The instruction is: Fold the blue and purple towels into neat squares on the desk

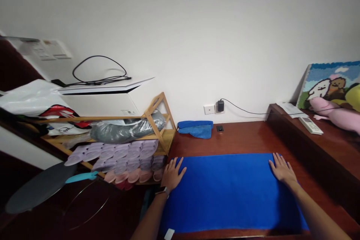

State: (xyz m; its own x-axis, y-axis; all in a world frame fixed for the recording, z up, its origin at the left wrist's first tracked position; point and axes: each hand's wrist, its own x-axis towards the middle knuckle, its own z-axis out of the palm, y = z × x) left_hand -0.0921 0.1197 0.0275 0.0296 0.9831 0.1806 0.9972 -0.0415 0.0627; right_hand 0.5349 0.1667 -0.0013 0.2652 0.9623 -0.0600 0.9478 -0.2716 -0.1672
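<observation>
A blue cloth (227, 191) lies spread flat on the reddish-brown wooden table (242, 135), with a white tag (169, 234) at its near left corner. My left hand (172, 174), with a watch on the wrist, rests palm down on the cloth's far left corner, fingers spread. At the far right corner, my right hand (282, 168) lies flat with its fingers apart. Neither hand grips anything. A second, folded blue cloth (197, 129) sits against the wall at the back left of the table.
Left of the table stands a wooden rack (165, 140) with slippers (135, 153) and a white box (101, 104). A raised ledge (298, 131) on the right bears a remote (311, 125), a pink plush toy (340, 116) and a picture (329, 82). A charger (221, 105) is plugged into the wall.
</observation>
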